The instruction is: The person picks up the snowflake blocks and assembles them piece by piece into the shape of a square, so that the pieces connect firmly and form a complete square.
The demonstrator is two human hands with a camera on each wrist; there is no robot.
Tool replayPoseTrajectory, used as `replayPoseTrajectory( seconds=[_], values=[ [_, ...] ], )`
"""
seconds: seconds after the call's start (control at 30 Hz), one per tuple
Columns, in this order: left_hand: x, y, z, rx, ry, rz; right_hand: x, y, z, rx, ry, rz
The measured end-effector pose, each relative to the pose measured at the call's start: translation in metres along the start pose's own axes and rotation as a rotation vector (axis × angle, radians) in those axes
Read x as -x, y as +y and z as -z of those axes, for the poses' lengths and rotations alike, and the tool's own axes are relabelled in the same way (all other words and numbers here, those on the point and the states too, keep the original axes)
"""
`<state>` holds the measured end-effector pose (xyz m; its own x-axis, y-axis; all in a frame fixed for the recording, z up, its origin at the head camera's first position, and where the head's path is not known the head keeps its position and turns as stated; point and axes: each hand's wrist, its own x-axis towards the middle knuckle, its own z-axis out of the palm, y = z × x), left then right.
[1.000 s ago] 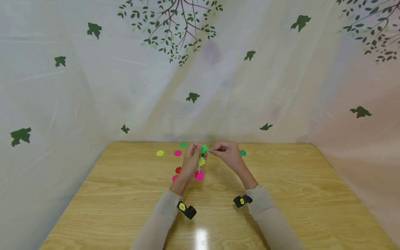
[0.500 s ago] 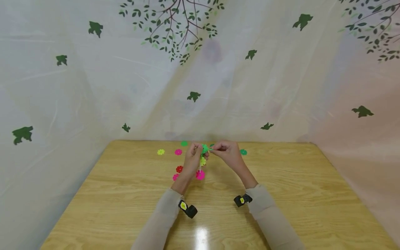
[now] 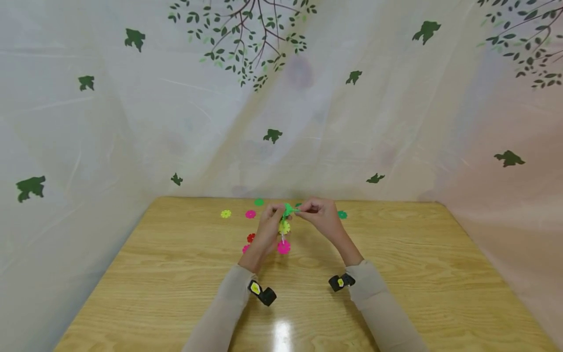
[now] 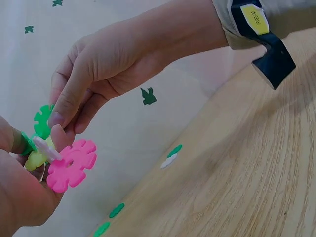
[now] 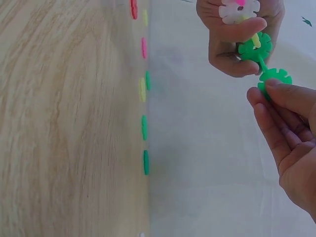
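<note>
My left hand (image 3: 266,229) grips a chain of flower-shaped interlocking discs above the table. In the chain are a pink disc (image 4: 81,170), a white disc (image 5: 239,11), a yellow disc (image 3: 284,227) and a green disc (image 5: 247,51). Between the thumb and fingers of my right hand (image 3: 324,216) is another green disc (image 5: 277,75), pinched at its edge. Its other side meets the chain's green disc, so the two lie nearly end to end. In the head view the pink disc hangs lowest, beside my left wrist.
Loose flower discs lie on the wooden table (image 3: 396,274): a yellow disc (image 3: 226,214), a pink disc (image 3: 250,214) and a green disc (image 3: 258,202) at the back left. A red disc (image 3: 251,237) lies by my left forearm, a teal disc (image 3: 342,214) beyond my right hand.
The hanging pink and yellow discs have shifted slightly right, and the green disc at my left fingertips has turned a little. My right hand keeps its pinch in nearly the same place.
</note>
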<state>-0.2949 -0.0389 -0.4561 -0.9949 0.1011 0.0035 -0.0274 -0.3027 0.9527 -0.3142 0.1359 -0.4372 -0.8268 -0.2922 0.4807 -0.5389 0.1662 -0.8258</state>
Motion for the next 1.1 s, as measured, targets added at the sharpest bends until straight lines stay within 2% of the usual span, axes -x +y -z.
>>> replayPoseTrajectory(
  seconds=[0.2,0.37,0.67,0.83,1.1],
  values=[
    [0.002,-0.001,-0.002,-0.049,-0.005,-0.057,0.001,0.004,-0.001,-0.021,0.009,-0.005],
    [0.002,-0.002,-0.002,-0.035,-0.031,-0.061,0.001,0.006,-0.002,-0.028,0.015,-0.001],
    [0.001,0.002,0.000,-0.025,-0.052,0.035,-0.001,0.005,0.002,-0.040,-0.029,-0.036],
    [0.002,0.002,-0.002,-0.075,-0.088,0.087,-0.002,0.009,0.007,-0.066,-0.045,-0.050],
    [0.001,-0.002,-0.003,-0.169,-0.149,0.112,-0.002,0.012,0.012,-0.089,-0.090,-0.054]
  ],
)
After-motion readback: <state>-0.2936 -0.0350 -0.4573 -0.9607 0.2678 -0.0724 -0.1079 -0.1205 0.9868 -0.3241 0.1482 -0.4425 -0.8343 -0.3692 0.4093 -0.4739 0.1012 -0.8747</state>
